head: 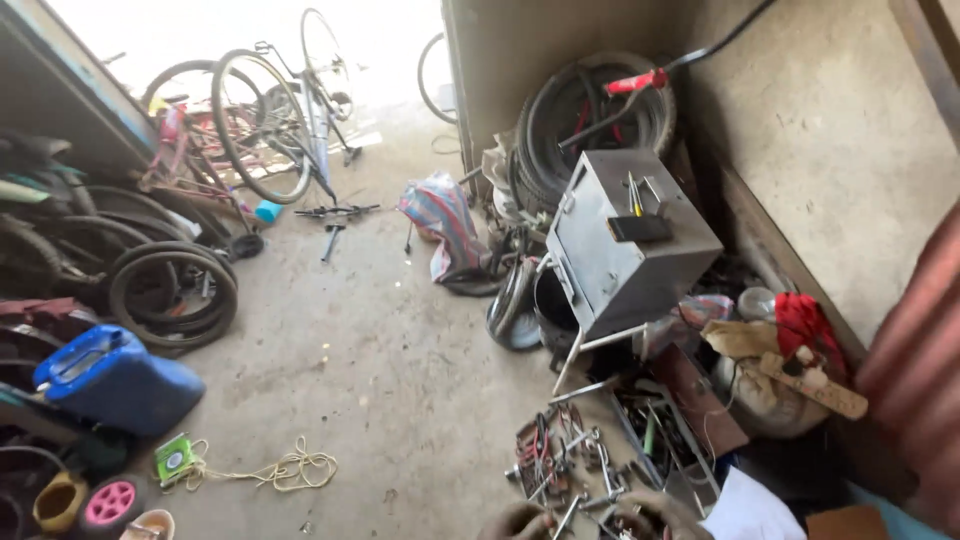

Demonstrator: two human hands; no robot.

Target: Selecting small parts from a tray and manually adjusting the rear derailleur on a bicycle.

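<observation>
Where the concrete floor (380, 370) meets the lower edge of the view, two hands are just showing: the left hand (518, 522) and the right hand (645, 512), both cut off by the frame, so whether either is closing on anything cannot be told. They are hovering at a scatter of metal tools (560, 460) (spanners and pliers, mostly), which is lying just beside an open tool tray (665, 440). Behind it a grey metal box (625, 240) is standing tilted on thin legs, with stacked tyres (590, 120) against the wall. Well apart, to the left, a blue jerrycan (115, 380) and a coiled rope (290, 468) are resting near bicycle wheels (175, 295).
</observation>
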